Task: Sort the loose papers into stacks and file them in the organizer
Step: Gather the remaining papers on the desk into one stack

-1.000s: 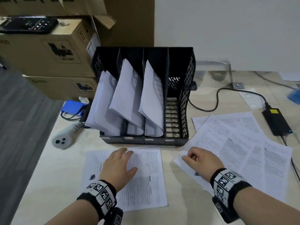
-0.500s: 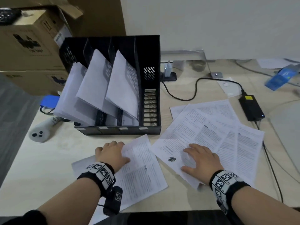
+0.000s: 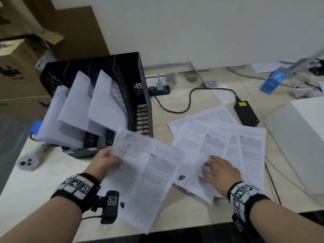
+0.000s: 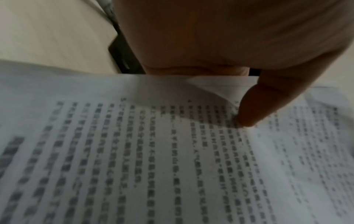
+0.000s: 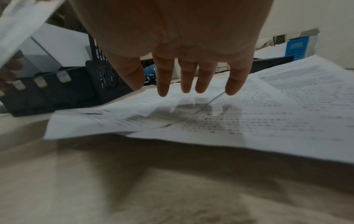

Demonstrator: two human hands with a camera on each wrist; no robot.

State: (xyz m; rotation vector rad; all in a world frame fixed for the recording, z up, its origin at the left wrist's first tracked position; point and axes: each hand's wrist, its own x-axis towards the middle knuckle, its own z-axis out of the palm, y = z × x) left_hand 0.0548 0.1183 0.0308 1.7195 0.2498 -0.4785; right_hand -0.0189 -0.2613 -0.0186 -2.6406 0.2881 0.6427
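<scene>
Surroundings: a black mesh file organizer [image 3: 140, 95] stands on the pale wood desk [image 3: 35, 186], cardboard boxes [image 3: 19, 71] stacked behind it to the left. A grey handheld controller [image 3: 29, 159] lies left of the organizer's base, a blue object half hidden behind the filed sheets. Right of the organizer a black power strip [image 3: 160, 89] sits by the wall, and a cable runs from it to a black power adapter [image 3: 246, 114] with a yellow label. A white box [image 3: 301, 142] fills the desk's right edge.
In the way: the raised sheet covers the organizer's front right corner and the near edge of the spread.
Counts: four slots in the organizer; three hold leaning white sheets, the rightmost shows only mesh. Two hands, each with a coded wristband. The loose spread [image 3: 228, 137] has several overlapping sheets, exact number unclear.
Held sheets: printed sheets [image 3: 145, 172], dense text in columns, blurred, lifted off the desk in front of the organizer.
Left hand [image 3: 103, 162]: pinches the sheets' left edge, thumb [image 4: 254, 106] pressed on top, other fingers hidden underneath.
Right hand [image 3: 221, 170]: fingers [image 5: 162, 78] straight and slightly spread, palm down over the spread; contact uncertain.
</scene>
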